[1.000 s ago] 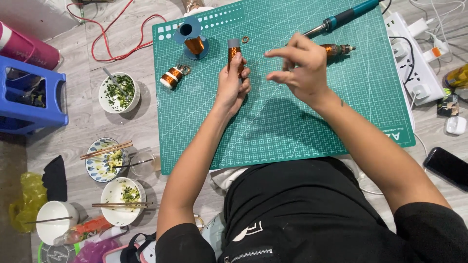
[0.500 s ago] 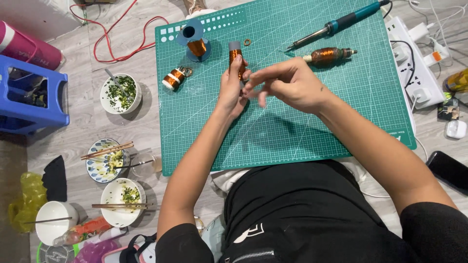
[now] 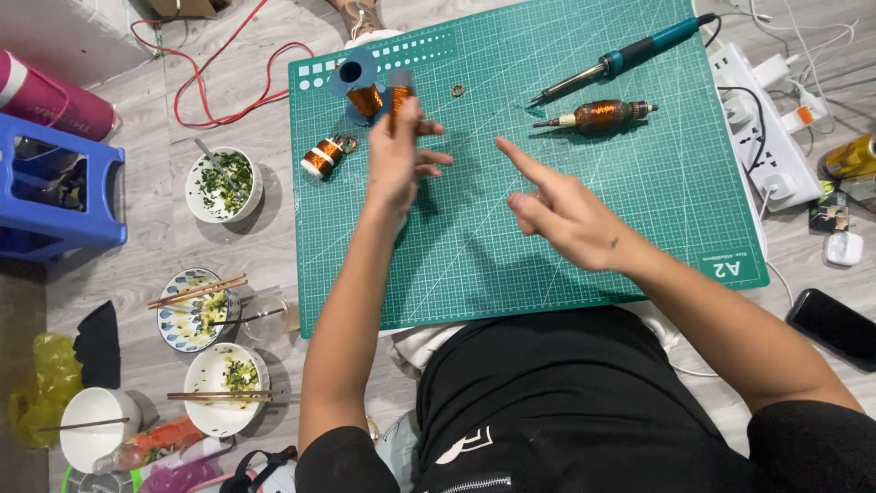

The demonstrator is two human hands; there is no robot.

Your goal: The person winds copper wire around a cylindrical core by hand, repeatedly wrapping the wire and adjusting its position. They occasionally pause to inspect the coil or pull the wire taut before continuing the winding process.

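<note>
My left hand [image 3: 401, 155] is raised over the green cutting mat [image 3: 511, 237] and grips a small copper-wound coil [image 3: 399, 94] between thumb and fingers. My right hand [image 3: 558, 212] hovers over the middle of the mat, index finger stretched toward the left hand, holding nothing. A blue spool of copper wire [image 3: 358, 87] stands just beyond the left hand. Another copper coil [image 3: 321, 157] lies at the mat's left edge. A motor armature [image 3: 598, 114] and a soldering iron [image 3: 620, 59] lie at the mat's far right. A small metal ring [image 3: 457, 90] lies near the spool.
Bowls with greens and chopsticks [image 3: 223, 185] [image 3: 196, 306] [image 3: 226, 388] sit on the floor at left. A blue stool [image 3: 55, 196], a red cable [image 3: 219, 87], a white power strip [image 3: 762, 110] and a black phone [image 3: 835, 327] surround the mat.
My right hand has drawn back from the coil toward me and opened, index finger pointing. My left hand still holds the coil and has shifted a little toward the spool.
</note>
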